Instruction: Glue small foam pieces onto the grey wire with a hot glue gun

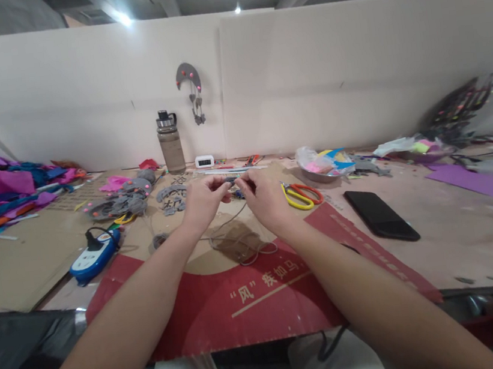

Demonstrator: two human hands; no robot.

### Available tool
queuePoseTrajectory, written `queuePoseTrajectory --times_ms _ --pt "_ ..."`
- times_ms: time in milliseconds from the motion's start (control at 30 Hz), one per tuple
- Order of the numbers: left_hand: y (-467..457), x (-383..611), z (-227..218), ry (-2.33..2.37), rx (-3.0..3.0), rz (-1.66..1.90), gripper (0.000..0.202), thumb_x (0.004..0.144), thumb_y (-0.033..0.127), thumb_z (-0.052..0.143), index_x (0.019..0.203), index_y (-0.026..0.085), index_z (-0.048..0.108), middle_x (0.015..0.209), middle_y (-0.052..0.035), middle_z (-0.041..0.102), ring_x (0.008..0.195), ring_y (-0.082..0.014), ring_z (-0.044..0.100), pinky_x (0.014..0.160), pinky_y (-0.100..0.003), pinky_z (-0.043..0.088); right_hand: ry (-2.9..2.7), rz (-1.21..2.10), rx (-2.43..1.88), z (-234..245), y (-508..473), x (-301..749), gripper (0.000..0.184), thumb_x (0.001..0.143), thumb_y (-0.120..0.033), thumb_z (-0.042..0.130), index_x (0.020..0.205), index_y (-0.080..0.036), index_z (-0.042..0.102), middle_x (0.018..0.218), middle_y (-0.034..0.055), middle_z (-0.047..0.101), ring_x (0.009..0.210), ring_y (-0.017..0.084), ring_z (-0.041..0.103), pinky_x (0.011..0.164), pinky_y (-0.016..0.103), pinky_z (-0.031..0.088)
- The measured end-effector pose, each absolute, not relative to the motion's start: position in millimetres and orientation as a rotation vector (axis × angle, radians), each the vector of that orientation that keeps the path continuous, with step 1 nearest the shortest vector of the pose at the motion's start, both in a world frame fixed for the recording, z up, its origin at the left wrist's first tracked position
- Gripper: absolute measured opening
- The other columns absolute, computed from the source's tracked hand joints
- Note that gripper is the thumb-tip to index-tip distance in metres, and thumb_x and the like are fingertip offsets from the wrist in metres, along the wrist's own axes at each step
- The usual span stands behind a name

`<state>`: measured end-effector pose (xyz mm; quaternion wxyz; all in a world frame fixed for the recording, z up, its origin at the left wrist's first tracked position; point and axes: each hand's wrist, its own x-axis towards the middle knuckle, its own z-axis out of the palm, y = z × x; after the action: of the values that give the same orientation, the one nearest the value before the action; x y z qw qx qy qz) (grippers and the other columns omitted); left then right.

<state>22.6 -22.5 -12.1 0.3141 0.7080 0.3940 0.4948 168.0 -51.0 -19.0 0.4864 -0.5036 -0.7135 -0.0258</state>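
My left hand (206,202) and my right hand (264,197) meet over the middle of the table, fingertips pinched together. Between them is a small dark grey piece (231,180); fingers cover most of it, so its kind is unclear. A thin grey cord (228,222) runs below the hands and lies in loose loops on a red and brown cardboard sheet (272,308). Grey felt cutouts (172,199) lie just left of my left hand. To the right of my right hand are scissors (302,195) with yellow and orange handles.
A blue power strip (95,256) and a heap of coloured scraps (5,186) lie left. At the back stand a bottle (171,143) and a small white clock (204,161). A black phone (381,215) and a bowl (323,165) sit right. A grey moon ornament (188,76) hangs on the wall.
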Motion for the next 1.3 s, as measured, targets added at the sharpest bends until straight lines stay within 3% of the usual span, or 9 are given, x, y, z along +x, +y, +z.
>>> queuePoseTrajectory --times_ms 567,1300 --pt "-24.2 24.4 -14.4 1.241 2.205 1.368 0.013 0.073 0.024 0.056 0.074 0.018 0.067 0.064 -0.0007 0.064 0.06 -0.0113 0.055 0.059 -0.023 0.04 -1.681 0.135 -1.18 -20.2 -46.6 164.5 0.022 0.085 -0.034 0.05 0.082 -0.018 0.064 0.077 0.0038 0.065 0.071 0.015 0.055 0.066 0.027 0.038" --pt "-15.0 23.4 -18.6 0.983 1.562 1.303 0.013 0.065 0.027 0.063 0.069 0.015 0.06 0.056 0.0015 0.057 0.049 -0.0085 0.053 0.052 -0.022 0.047 -1.581 0.195 -1.281 -22.0 -44.5 160.9 0.019 0.078 -0.031 0.053 0.068 -0.016 0.063 0.054 -0.0001 0.057 0.049 0.01 0.046 0.05 0.023 0.032"
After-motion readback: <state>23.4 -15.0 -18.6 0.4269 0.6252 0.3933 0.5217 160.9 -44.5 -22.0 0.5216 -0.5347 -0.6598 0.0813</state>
